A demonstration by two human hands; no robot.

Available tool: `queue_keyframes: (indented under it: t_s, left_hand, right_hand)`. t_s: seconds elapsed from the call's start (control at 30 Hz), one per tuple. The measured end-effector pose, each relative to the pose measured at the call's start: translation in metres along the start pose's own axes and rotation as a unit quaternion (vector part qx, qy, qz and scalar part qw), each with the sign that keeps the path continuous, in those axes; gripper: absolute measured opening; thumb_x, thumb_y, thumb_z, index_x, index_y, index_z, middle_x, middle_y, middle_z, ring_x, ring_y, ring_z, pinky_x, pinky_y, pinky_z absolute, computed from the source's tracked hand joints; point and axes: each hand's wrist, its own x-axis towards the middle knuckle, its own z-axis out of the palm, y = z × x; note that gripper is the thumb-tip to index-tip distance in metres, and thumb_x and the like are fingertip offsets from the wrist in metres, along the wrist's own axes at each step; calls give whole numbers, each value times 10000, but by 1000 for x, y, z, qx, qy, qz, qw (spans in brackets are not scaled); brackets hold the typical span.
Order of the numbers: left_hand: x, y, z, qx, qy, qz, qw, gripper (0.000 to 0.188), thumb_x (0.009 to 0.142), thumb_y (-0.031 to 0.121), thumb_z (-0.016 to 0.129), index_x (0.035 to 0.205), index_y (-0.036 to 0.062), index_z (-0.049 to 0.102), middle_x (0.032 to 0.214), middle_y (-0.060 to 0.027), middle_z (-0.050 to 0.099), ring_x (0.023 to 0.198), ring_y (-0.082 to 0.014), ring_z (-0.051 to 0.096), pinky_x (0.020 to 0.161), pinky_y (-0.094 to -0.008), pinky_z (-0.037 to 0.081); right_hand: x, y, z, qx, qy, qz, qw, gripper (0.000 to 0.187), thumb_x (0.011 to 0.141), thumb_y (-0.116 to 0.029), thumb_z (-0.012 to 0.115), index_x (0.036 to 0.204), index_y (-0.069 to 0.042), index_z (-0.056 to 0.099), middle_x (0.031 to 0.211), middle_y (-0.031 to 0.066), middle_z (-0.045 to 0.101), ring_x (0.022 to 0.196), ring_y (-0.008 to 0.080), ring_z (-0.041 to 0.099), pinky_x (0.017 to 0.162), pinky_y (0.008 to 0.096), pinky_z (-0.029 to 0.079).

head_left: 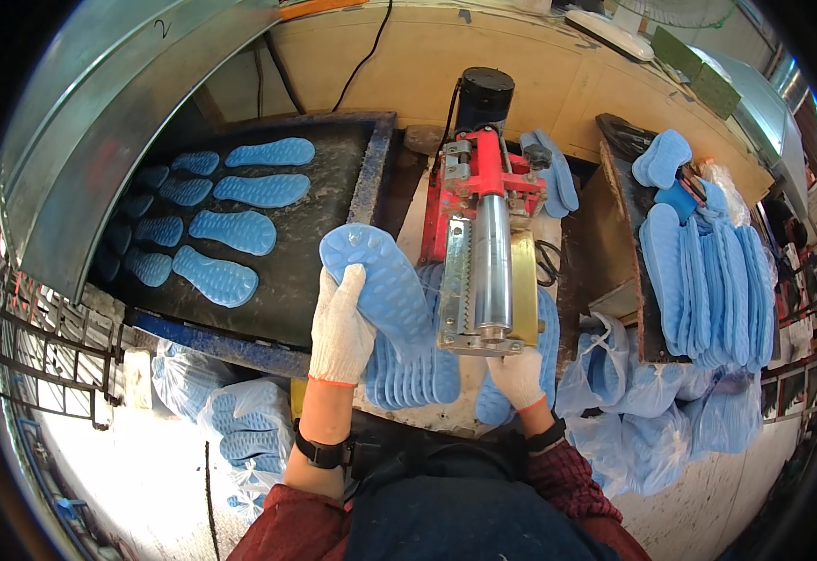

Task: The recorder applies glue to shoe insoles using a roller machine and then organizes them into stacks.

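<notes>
My left hand, in a white knit glove, grips a blue shoe sole by its upper part. The sole is tilted, its ridged face up, and its lower end reaches toward the left side of a red roller machine. The machine's shiny metal roller points at me. Under its near end is my right hand, also gloved, with its fingers hidden by the machine. Beside that hand lie more blue soles. A row of soles standing close together sits below the held one.
A dark conveyor belt at left carries several soles under a metal hood. Stacked soles fill a raised shelf at right. Plastic bags of soles stand below on both sides. A wooden panel closes the back.
</notes>
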Motion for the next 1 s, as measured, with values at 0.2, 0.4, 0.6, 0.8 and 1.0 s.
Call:
queue_keyframes:
  t_s: [0.2,0.4,0.6,0.8,1.0]
  left_hand:
    - [-12,7,-22,71,-66,-79,992,384,979,81,517,1358,44,466,1243,-88,583,1134,-230,581,973,-388,483]
    - [-47,-2,-66,80,-140,-100,982,424,903,53,605,1308,40,480,1146,-84,592,1052,-221,591,948,-418,489]
    - [-62,5,-42,285,-202,-2,937,394,937,232,600,1217,-31,513,1141,-142,594,969,-246,565,904,-413,451]
    - [-69,6,10,298,-237,-16,925,385,934,253,617,1155,-59,576,1032,-154,642,929,-221,604,799,-308,494]
    - [-73,-11,22,258,-259,134,921,190,920,165,611,1014,4,570,1038,-174,605,981,-297,578,910,-417,449]
  right_hand:
    - [-8,-6,-27,103,-61,19,993,225,853,-210,594,991,-77,710,915,160,696,818,371,664,690,445,536]
    - [11,-90,-46,370,-245,-227,867,317,944,-203,497,1172,14,540,1164,200,585,1069,371,583,917,413,463]
    - [17,-112,-61,695,-356,-22,624,433,1016,-428,488,1203,-38,492,1039,26,522,990,143,504,882,266,414]
    - [18,-127,-87,779,-329,27,533,649,947,-445,604,1399,-37,378,1166,54,507,1047,154,500,917,303,436]
    - [18,-120,-71,774,-378,9,508,681,918,-330,619,1459,-44,322,1205,62,509,1062,149,501,882,314,468]
